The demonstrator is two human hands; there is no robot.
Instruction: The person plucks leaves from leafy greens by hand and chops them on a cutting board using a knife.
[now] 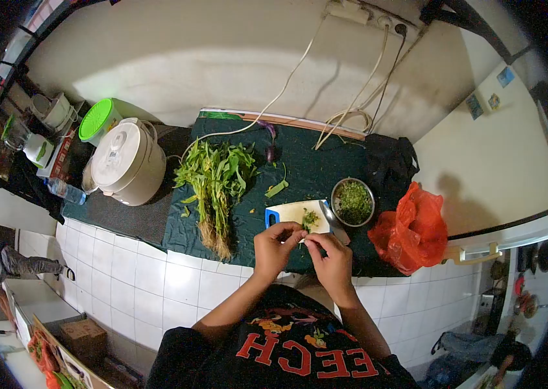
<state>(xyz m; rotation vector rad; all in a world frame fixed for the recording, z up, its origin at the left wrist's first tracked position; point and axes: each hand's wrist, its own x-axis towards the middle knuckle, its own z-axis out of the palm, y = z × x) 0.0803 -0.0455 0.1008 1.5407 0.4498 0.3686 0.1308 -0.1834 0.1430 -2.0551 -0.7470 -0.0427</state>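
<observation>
My left hand (pixel 274 249) and my right hand (pixel 331 258) meet over the near edge of a white cutting board (pixel 285 212) with a blue handle. Thumbs and fingers of both are pinched together at the tips; whatever is between them is too small to make out. Chopped green bits (pixel 311 219) lie on the board just beyond my fingertips. Along the board's right side rests what looks like a knife (pixel 337 227), partly hidden by my right hand. A metal bowl (pixel 372 209) to the right holds finely chopped greens (pixel 353 200).
Leafy greens with roots (pixel 215 185) lie left on the dark cloth (pixel 248 243). Behind are an eggplant (pixel 271 153) and power cords (pixel 287 91). A red plastic bag (pixel 410 230) sits right, a rice cooker (pixel 128 162) far left. Another person (pixel 1 272) bends at lower left.
</observation>
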